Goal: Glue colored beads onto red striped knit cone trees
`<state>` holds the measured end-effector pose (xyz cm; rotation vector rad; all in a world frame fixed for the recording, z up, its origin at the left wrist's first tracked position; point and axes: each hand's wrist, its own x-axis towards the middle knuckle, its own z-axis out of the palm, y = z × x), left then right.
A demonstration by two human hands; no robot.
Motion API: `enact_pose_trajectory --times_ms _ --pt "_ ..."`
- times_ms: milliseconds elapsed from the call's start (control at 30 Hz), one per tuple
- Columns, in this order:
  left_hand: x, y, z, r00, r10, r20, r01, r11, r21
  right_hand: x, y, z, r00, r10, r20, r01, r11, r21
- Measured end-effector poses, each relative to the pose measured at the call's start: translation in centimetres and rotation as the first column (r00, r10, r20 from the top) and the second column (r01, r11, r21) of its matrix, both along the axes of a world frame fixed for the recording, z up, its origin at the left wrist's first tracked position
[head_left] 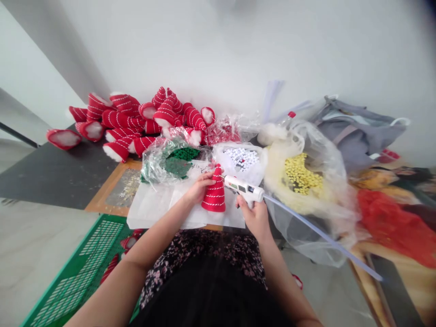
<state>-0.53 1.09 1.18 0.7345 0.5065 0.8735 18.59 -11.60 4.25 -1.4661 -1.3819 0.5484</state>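
Cone: a red fabric cone wound with a white twisted cord in a spiral point(214, 195), narrow tip pointing away from the person, broad base toward them; it is held over the white sheets, and whether it touches them cannot be told.
Left-hand grip: the left hand point(200, 187) is clamped on the upper part of the cone, at its left side.
Right-hand grip: the right hand point(254, 218) is closed around the handle of a white plastic glue gun point(241, 186).
Nozzle: just beside the cone near its tip; contact cannot be told.
Glue stick: a long, translucent whitish rod point(334, 244) sticks out of the gun's rear, slanting to the lower right.
Green balls: small and round, in a crinkled clear plastic bag point(151, 159) beyond the left hand.
White balls: in an open whitish plastic bag point(263, 160) beyond the gun, with at least 1 red ball among them.
Yellow balls: heaped in a large translucent plastic bag point(335, 181) to the right.
Basket: a green plastic lattice basket point(89, 256) at lower left, with more red striped cones inside.
Underlay: white sheets point(153, 206) on the dark worktop point(51, 170).
Pile: many red cones with white spirals point(132, 122) at the back left, several showing white stuffing at the base.
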Motion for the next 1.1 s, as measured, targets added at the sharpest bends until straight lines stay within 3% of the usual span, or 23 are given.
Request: enact_pose_trajectory --times_ms 167,300,400,467,533,633,700,767,833,933,1033,1100 --pt "0.1 0.0 0.0 1.000 0.014 -0.004 -0.014 1.000 -0.009 0.5 -0.1 -0.3 0.998 0.003 0.068 -0.002 1.000 -0.011" --pt "-0.3 0.2 0.1 0.997 0.071 -0.015 -0.071 0.997 -0.020 1.8 -0.6 -1.1 0.990 -0.082 0.119 0.089 0.994 -0.059" --pt "-1.1 0.7 0.5 0.992 0.122 -0.014 -0.122 0.992 -0.008 3.1 -1.1 -1.8 0.995 -0.096 -0.004 0.091 0.954 -0.286" --pt "-1.5 1.2 1.1 0.989 0.149 -0.015 -0.149 0.989 0.003 3.8 -1.4 -2.2 0.985 -0.068 -0.158 -0.015 0.882 -0.471" --pt "-1.8 2.0 1.8 0.988 0.154 -0.016 -0.154 0.988 0.018 4.3 -1.4 -2.5 0.980 -0.042 -0.194 -0.079 0.813 -0.577" --pt "-1.8 3.2 2.7 0.989 0.145 -0.004 -0.145 0.989 0.034 4.2 -1.3 -2.5 0.987 0.027 0.157 0.067 0.821 -0.566" --pt "-1.7 3.8 3.0 0.989 0.147 0.006 -0.147 0.989 0.035 4.1 -1.2 -2.4 0.898 0.072 0.434 0.170 0.853 -0.493" --pt "-1.9 4.2 2.9 0.989 0.149 0.005 -0.149 0.989 0.022 4.2 -1.1 -2.1 0.813 0.104 0.573 0.218 0.858 -0.465" --pt "-2.1 4.4 2.3 0.987 0.159 -0.005 -0.159 0.987 0.001 4.7 -0.5 -1.6 0.782 0.126 0.611 0.229 0.853 -0.469" --pt "-2.1 4.2 1.3 0.988 0.151 -0.023 -0.152 0.988 -0.018 6.1 2.3 -0.4 0.776 0.103 0.622 0.180 0.909 -0.375" --pt "-1.8 3.9 0.5 0.992 0.124 -0.025 -0.124 0.992 -0.022 6.7 8.0 0.9 0.785 0.100 0.612 0.060 0.970 -0.235" --pt "-1.5 3.8 0.3 0.992 0.122 -0.022 -0.122 0.992 -0.017 6.4 12.4 1.4 0.791 0.151 0.593 0.000 0.969 -0.247"
